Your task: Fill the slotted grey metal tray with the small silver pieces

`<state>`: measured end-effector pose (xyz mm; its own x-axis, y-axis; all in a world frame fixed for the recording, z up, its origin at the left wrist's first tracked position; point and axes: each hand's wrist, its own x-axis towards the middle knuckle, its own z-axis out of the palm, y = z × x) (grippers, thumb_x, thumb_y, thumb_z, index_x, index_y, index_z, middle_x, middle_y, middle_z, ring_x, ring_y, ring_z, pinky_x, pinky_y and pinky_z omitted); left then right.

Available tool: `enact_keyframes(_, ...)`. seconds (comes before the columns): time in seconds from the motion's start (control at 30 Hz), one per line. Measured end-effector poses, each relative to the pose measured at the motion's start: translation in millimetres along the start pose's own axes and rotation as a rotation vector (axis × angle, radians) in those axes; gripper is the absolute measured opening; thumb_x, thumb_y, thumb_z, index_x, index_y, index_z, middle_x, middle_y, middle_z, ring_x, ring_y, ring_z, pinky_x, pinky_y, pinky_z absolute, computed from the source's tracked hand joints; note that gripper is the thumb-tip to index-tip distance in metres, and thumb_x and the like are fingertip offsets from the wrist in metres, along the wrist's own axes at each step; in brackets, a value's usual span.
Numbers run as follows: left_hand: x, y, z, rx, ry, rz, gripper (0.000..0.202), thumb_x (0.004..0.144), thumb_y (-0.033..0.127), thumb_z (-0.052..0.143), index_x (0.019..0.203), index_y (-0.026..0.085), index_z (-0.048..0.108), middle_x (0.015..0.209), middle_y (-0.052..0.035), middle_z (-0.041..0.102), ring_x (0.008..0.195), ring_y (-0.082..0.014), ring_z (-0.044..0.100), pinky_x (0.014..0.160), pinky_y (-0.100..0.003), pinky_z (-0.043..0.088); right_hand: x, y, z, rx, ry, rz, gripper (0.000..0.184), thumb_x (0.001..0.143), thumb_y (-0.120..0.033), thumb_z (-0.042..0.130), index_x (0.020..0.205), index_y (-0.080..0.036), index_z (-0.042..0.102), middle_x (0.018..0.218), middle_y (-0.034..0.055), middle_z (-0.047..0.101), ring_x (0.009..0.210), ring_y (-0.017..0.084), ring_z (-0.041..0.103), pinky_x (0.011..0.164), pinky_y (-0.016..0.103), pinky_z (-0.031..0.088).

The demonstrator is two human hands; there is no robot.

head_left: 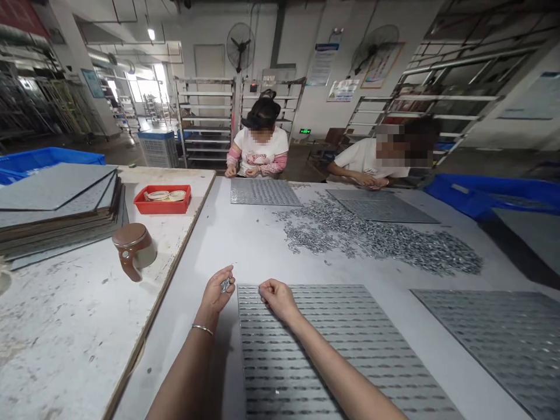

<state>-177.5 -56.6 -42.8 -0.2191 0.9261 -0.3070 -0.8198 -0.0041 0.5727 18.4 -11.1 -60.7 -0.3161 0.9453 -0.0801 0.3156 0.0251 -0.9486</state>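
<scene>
My left hand (220,290) is curled, palm up, around several small shiny grey metal pieces (225,284), just off the upper left corner of a grey board (324,344). Rows of dark, narrow pieces run across that board. Over its top rows, near the left corner, my right hand (279,298) is closed in a pinch. Whatever its fingertips hold is too small and hidden to make out. A wide heap of loose metal pieces (394,242) lies on the white table beyond the board.
Across the table sit two people (261,154), (371,160), each with a grey board (265,192), (380,205). Another board (503,332) lies at right, near a blue bin (499,192). On the left table stand a brown-lidded mug (140,248), a red tray (163,207) and stacked boards (56,204).
</scene>
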Motion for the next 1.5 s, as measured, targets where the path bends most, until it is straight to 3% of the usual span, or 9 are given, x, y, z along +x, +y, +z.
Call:
enact_keyframes(0.27, 7, 0, -6.6, -0.012, -0.007, 0.068, 0.030, 0.064, 0.015, 0.086, 0.079, 0.015, 0.060, 0.075, 0.0012, 0.057, 0.060, -0.0057, 0.051, 0.042, -0.013, 0.027, 15, -21, 40, -0.190, 0.017, -0.017, 0.014, 0.078, -0.025, 0.056, 0.071, -0.020, 0.067, 0.061, -0.0003, 0.068, 0.055, 0.015, 0.059, 0.058, 0.025, 0.043)
enact_keyframes(0.47, 6, -2, -6.2, 0.021, -0.041, 0.034, 0.031, 0.065, 0.018, 0.087, 0.085, 0.012, 0.064, 0.075, -0.0001, 0.058, 0.061, -0.0072, 0.053, 0.042, -0.014, 0.030, 19, -28, 39, -0.304, 0.064, -0.044, 0.014, 0.074, -0.016, 0.061, 0.061, -0.021, 0.060, 0.060, -0.0004, 0.062, 0.061, 0.015, 0.054, 0.064, 0.027, 0.037)
enact_keyframes(0.6, 4, -4, -3.6, 0.066, -0.059, 0.021, 0.032, 0.064, 0.018, 0.087, 0.087, 0.011, 0.067, 0.077, -0.0034, 0.061, 0.062, -0.0084, 0.055, 0.042, -0.015, 0.029, 25, -26, 35, -0.259, 0.077, -0.013, 0.013, 0.066, -0.013, 0.066, 0.067, -0.022, 0.056, 0.056, -0.0041, 0.057, 0.057, 0.013, 0.050, 0.062, 0.025, 0.036)
enact_keyframes(0.73, 0, -6, 1.4, 0.142, -0.096, 0.009, 0.032, 0.060, 0.021, 0.089, 0.080, 0.011, 0.066, 0.075, -0.0035, 0.062, 0.055, -0.0061, 0.049, 0.040, -0.015, 0.021, 24, -29, 29, -0.103, 0.030, 0.006, 0.014, 0.074, -0.029, 0.067, 0.079, -0.021, 0.057, 0.055, -0.0067, 0.055, 0.052, 0.012, 0.050, 0.054, 0.023, 0.039)
enact_keyframes(0.83, -4, -9, 5.3, 0.205, -0.128, -0.007, 0.033, 0.059, 0.025, 0.090, 0.076, 0.011, 0.066, 0.070, -0.0028, 0.062, 0.051, -0.0054, 0.046, 0.040, -0.016, 0.019, 16, -36, 26, 0.059, -0.074, 0.002, 0.032, 0.081, -0.051, 0.063, 0.088, -0.019, 0.061, 0.063, -0.0038, 0.061, 0.053, 0.013, 0.056, 0.050, 0.023, 0.046)
enact_keyframes(0.9, -6, -11, 7.1, 0.235, -0.138, -0.012, 0.033, 0.058, 0.026, 0.090, 0.074, 0.012, 0.065, 0.065, -0.0008, 0.060, 0.050, -0.0056, 0.046, 0.041, -0.016, 0.020, 9, -41, 25, 0.152, -0.139, 0.008, 0.041, 0.075, -0.057, 0.071, 0.087, -0.018, 0.063, 0.066, -0.0019, 0.065, 0.055, 0.012, 0.059, 0.051, 0.023, 0.049)
enact_keyframes(1.23, -10, -11, 7.7, 0.366, -0.166, -0.048, 0.020, 0.062, 0.018, 0.084, 0.071, 0.012, 0.068, 0.052, 0.0017, 0.054, 0.046, -0.0059, 0.042, 0.042, -0.017, 0.017, 3, -42, 18, 0.409, -0.217, 0.137, 0.045, 0.058, -0.050, 0.088, 0.077, -0.015, 0.069, 0.064, -0.0002, 0.064, 0.051, 0.008, 0.057, 0.050, 0.021, 0.054)
enact_keyframes(1.33, -9, -14, 9.9, 0.343, -0.158, -0.065, 0.020, 0.063, 0.018, 0.085, 0.070, 0.012, 0.067, 0.053, 0.0009, 0.055, 0.045, -0.0058, 0.042, 0.041, -0.017, 0.016, 6, -40, 19, 0.405, -0.165, 0.094, 0.042, 0.062, -0.050, 0.087, 0.078, -0.017, 0.067, 0.061, -0.0016, 0.063, 0.055, 0.010, 0.059, 0.050, 0.020, 0.053)
enact_keyframes(1.5, -3, -6, 6.2, 0.190, -0.101, -0.045, 0.022, 0.069, 0.024, 0.081, 0.076, 0.011, 0.065, 0.070, -0.0022, 0.059, 0.050, -0.0055, 0.045, 0.038, -0.016, 0.019, 12, -38, 12, 0.327, -0.105, 0.020, 0.038, 0.074, -0.054, 0.074, 0.081, -0.019, 0.062, 0.081, 0.0030, 0.072, 0.067, 0.013, 0.066, 0.059, 0.023, 0.056)
